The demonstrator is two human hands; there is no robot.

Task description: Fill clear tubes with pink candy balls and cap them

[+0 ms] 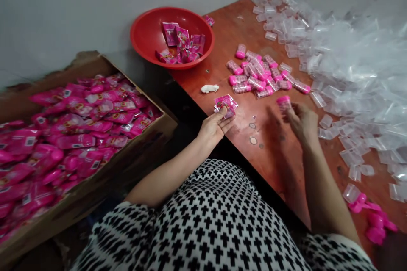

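Note:
My left hand (pixel 212 129) pinches a small pink printed sachet (pixel 225 106) between thumb and fingers, above the near edge of the table. In my right hand (pixel 301 122) is a small clear tube with a pink cap (pixel 284 102), held over the table; fingers and tube are slightly blurred. Just beyond it lies a pile of similar pink-capped tubes (pixel 257 72), lying on their sides with something patterned inside. A small white object (pixel 209 88) rests on the table beyond the sachet.
A red bowl (pixel 140 46) with several pink sachets stands at the far left of the table (pixel 229 29). On the left, a cardboard box (pixel 149 135) holds many pink packages (pixel 76 139). Clear plastic tubes (pixel 356 76) heap along the right; bright pink plastic parts (pixel 377 224) lie near right.

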